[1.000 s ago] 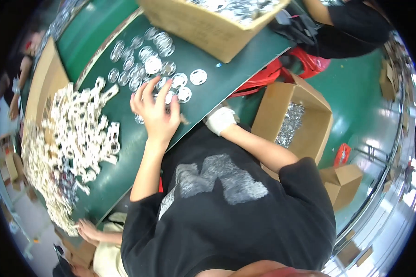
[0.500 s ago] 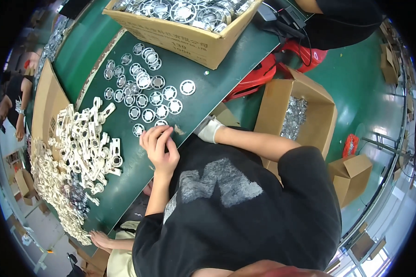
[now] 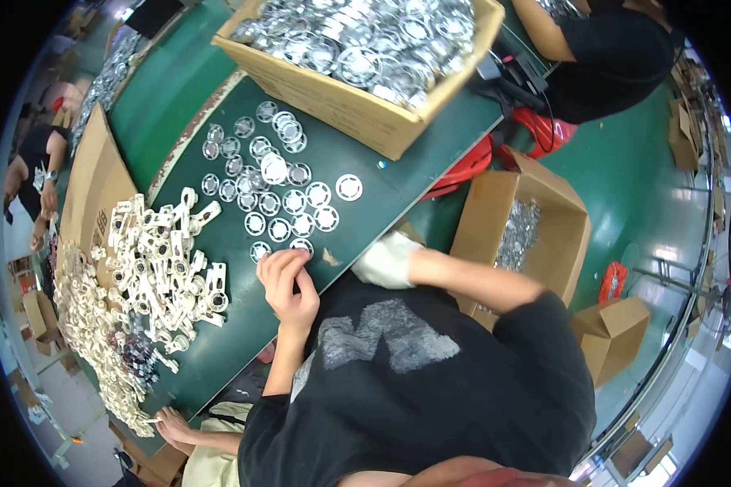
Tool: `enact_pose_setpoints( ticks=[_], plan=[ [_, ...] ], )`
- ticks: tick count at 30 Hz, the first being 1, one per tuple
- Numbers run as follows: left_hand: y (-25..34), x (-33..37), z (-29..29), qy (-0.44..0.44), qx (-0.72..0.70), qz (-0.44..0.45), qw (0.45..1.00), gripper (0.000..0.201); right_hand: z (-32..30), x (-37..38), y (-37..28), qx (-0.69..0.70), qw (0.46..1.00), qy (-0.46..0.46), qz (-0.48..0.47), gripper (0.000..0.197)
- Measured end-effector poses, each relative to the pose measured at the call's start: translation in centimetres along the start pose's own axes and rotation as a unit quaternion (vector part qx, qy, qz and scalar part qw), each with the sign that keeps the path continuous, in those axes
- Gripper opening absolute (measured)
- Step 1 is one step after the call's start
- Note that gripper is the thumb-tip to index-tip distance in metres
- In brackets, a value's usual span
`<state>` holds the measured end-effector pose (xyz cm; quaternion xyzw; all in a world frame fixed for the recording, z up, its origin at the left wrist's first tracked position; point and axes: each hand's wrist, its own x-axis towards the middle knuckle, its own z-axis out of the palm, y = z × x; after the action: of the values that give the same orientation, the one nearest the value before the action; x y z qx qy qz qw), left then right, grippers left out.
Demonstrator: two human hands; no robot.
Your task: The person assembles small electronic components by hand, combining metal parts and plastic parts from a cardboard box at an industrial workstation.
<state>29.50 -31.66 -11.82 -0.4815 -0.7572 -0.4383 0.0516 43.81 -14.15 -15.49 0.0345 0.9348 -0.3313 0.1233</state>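
Hands first, in the head view: the left hand (image 3: 288, 286) is loosely curled over the bench (image 3: 235, 341), fingertips at the nearest disc (image 3: 301, 245); whether it grips cannot be told. At its 2 o'clock, the white-gloved right hand (image 3: 388, 261) hides its grasp. From the left hand, silvery discs (image 3: 269, 203) spread toward 12, white plastic parts (image 3: 169, 264) heap toward 10, and a disc-filled carton (image 3: 325, 107) stands at 1.

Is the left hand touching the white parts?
Apart: the head view shows bare green table between the left hand and the white parts.
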Motion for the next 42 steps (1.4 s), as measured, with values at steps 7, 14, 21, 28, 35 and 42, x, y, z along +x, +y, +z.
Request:
enact_pose_setpoints(
  ticks=[7,14,21,28,35,42],
  plan=[
    [0.2,6.7,-1.2,0.040,-0.013,0.075,0.996,0.031,-7.5,1.1,-4.7,-0.100,0.933,0.345,0.006,0.019],
    [5.6,22.7,0.3,0.037,-0.145,0.151,0.977,0.031,-9.7,5.1,-3.3,-0.110,0.943,0.312,0.036,0.033],
    [3.5,28.9,3.4,-0.011,0.016,0.225,0.974,0.046,-26.1,-9.8,-2.0,0.042,0.972,0.178,-0.147,0.020],
    [4.7,32.3,7.9,-0.139,0.074,0.176,0.972,0.071,-34.9,-6.9,22.7,-0.212,0.903,0.149,0.343,0.032],
    [4.6,31.6,7.7,-0.116,0.089,0.140,0.979,0.066,-33.4,-1.6,25.2,-0.285,0.859,-0.080,0.418,0.056],
    [6.0,32.7,9.3,-0.095,0.056,0.208,0.972,0.066,-31.5,-6.4,38.1,-0.291,0.903,0.099,0.299,0.044]
  ],
)
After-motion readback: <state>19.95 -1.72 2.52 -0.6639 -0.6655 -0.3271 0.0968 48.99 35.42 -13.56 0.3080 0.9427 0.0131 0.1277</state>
